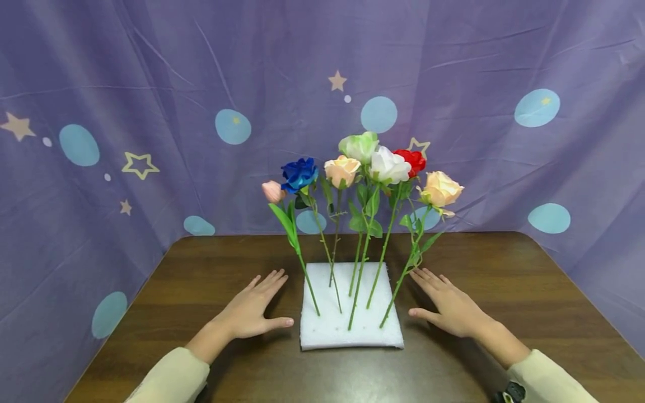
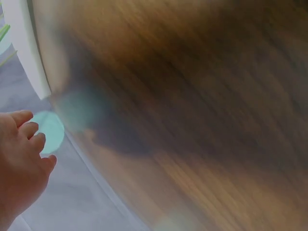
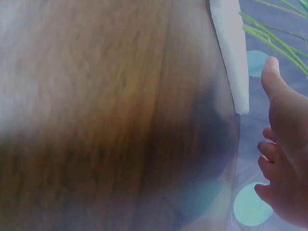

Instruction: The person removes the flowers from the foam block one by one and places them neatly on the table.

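Observation:
A white foam block (image 1: 325,333) lies on the table with several artificial flowers standing in it on green stems. Among them are a pink tulip (image 1: 273,192), a blue rose (image 1: 299,174), a peach rose (image 1: 342,170), a pale green flower (image 1: 359,146), a white flower (image 1: 389,165) and a red flower (image 1: 412,162). Another peach rose (image 1: 441,189) leans out to the right. To the block's left my left hand (image 1: 252,309) is spread, holding nothing. My right hand (image 1: 448,307) is spread likewise on the other side, its fingertips near the leaning rose's lower leaves.
The brown wooden table (image 1: 201,268) extends to both sides of the block. Behind it hangs a purple curtain (image 1: 282,67) printed with stars and blue ovals. A dark wrist strap (image 1: 515,390) shows at the right sleeve.

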Action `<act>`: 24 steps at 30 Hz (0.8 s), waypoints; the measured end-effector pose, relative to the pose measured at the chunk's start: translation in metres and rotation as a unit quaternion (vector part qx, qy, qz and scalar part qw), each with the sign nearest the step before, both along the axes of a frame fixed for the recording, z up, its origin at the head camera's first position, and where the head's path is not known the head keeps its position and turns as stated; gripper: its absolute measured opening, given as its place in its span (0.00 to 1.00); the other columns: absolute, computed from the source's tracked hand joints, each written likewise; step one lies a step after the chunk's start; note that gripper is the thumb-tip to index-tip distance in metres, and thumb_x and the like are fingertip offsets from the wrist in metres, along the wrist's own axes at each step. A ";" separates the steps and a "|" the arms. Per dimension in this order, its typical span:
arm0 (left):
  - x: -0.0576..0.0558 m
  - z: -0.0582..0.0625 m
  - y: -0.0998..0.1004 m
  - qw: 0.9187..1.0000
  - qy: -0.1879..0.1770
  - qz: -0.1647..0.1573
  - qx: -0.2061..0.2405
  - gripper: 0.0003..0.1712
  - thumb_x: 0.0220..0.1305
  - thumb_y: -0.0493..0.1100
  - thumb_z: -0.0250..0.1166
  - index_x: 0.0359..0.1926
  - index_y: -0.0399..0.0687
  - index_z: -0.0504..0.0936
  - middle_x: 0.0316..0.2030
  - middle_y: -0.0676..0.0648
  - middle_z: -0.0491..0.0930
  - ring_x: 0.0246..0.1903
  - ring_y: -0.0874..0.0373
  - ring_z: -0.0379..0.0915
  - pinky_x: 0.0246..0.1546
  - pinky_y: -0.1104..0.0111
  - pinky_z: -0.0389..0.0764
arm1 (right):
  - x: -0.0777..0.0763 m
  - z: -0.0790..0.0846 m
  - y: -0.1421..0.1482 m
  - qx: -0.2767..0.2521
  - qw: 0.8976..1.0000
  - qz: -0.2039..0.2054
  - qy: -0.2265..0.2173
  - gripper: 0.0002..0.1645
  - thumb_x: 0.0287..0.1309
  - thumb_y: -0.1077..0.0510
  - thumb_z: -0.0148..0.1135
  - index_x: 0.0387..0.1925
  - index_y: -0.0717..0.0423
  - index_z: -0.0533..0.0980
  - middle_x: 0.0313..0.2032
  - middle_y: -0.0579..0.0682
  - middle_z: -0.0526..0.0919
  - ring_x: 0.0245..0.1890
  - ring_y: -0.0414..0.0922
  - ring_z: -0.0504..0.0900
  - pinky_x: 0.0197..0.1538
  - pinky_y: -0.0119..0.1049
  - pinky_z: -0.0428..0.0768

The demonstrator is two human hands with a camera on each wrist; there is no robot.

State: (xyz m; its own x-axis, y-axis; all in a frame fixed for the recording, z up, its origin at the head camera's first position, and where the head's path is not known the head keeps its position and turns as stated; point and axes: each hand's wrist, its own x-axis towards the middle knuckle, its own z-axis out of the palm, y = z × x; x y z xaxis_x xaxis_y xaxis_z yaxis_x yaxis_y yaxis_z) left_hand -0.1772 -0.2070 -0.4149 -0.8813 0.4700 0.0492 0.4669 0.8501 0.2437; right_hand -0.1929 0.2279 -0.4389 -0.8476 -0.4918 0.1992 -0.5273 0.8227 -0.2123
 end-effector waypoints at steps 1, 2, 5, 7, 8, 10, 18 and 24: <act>0.000 -0.001 0.002 1.000 -0.003 -0.005 0.002 0.55 0.56 0.70 0.60 0.72 0.39 0.57 0.73 0.37 0.55 0.73 0.41 0.51 0.73 0.42 0.52 | 0.000 0.000 -0.002 -0.001 1.000 0.006 -0.001 0.49 0.59 0.33 0.56 0.72 0.56 0.58 0.72 0.57 0.62 0.71 0.59 0.62 0.71 0.61 0.61; 0.000 -0.001 0.004 1.000 -0.008 -0.011 0.003 0.55 0.56 0.70 0.60 0.72 0.39 0.57 0.73 0.38 0.55 0.74 0.41 0.51 0.74 0.42 0.52 | 0.000 0.000 -0.004 0.000 1.000 0.013 -0.002 0.49 0.59 0.32 0.56 0.71 0.57 0.59 0.72 0.57 0.63 0.72 0.58 0.62 0.71 0.61 0.61; 0.000 -0.003 0.010 0.999 -0.018 -0.027 0.004 0.55 0.57 0.70 0.60 0.73 0.39 0.56 0.74 0.38 0.54 0.74 0.41 0.50 0.74 0.42 0.52 | -0.001 -0.001 -0.009 0.001 0.999 0.033 -0.003 0.49 0.58 0.31 0.56 0.71 0.57 0.60 0.71 0.56 0.64 0.72 0.55 0.63 0.72 0.58 0.61; -0.001 -0.005 0.013 0.999 -0.022 -0.037 0.003 0.55 0.57 0.70 0.60 0.73 0.40 0.55 0.74 0.39 0.54 0.74 0.42 0.50 0.74 0.43 0.52 | -0.001 -0.002 -0.012 0.000 0.999 0.050 -0.003 0.50 0.57 0.31 0.56 0.71 0.56 0.59 0.71 0.56 0.64 0.71 0.54 0.63 0.72 0.57 0.61; -0.001 -0.006 0.014 0.999 -0.023 -0.041 0.004 0.55 0.57 0.70 0.60 0.73 0.40 0.55 0.74 0.40 0.53 0.74 0.42 0.50 0.74 0.43 0.52 | -0.002 -0.002 -0.013 -0.001 0.998 0.059 0.000 0.50 0.57 0.30 0.56 0.71 0.55 0.60 0.70 0.57 0.65 0.71 0.54 0.64 0.72 0.56 0.62; -0.001 -0.007 0.018 0.999 -0.027 -0.047 0.005 0.55 0.57 0.71 0.59 0.74 0.41 0.54 0.75 0.41 0.53 0.74 0.44 0.50 0.74 0.44 0.52 | -0.003 -0.003 -0.015 -0.004 0.997 0.076 0.004 0.51 0.55 0.30 0.57 0.72 0.54 0.59 0.70 0.56 0.66 0.70 0.54 0.65 0.71 0.55 0.64; -0.005 -0.007 0.031 0.997 -0.059 -0.056 -0.011 0.56 0.56 0.72 0.59 0.74 0.43 0.53 0.76 0.44 0.51 0.76 0.50 0.47 0.77 0.50 0.50 | -0.003 -0.008 -0.023 -0.007 0.992 0.122 0.013 0.54 0.52 0.27 0.56 0.72 0.54 0.59 0.70 0.56 0.67 0.67 0.55 0.69 0.67 0.54 0.70; -0.009 -0.011 0.041 0.994 -0.060 -0.084 -0.036 0.58 0.56 0.73 0.59 0.75 0.43 0.50 0.76 0.43 0.49 0.76 0.52 0.46 0.76 0.49 0.52 | -0.003 -0.015 -0.026 -0.015 0.990 0.138 0.009 0.56 0.50 0.26 0.56 0.71 0.56 0.61 0.70 0.57 0.66 0.67 0.58 0.70 0.64 0.54 0.73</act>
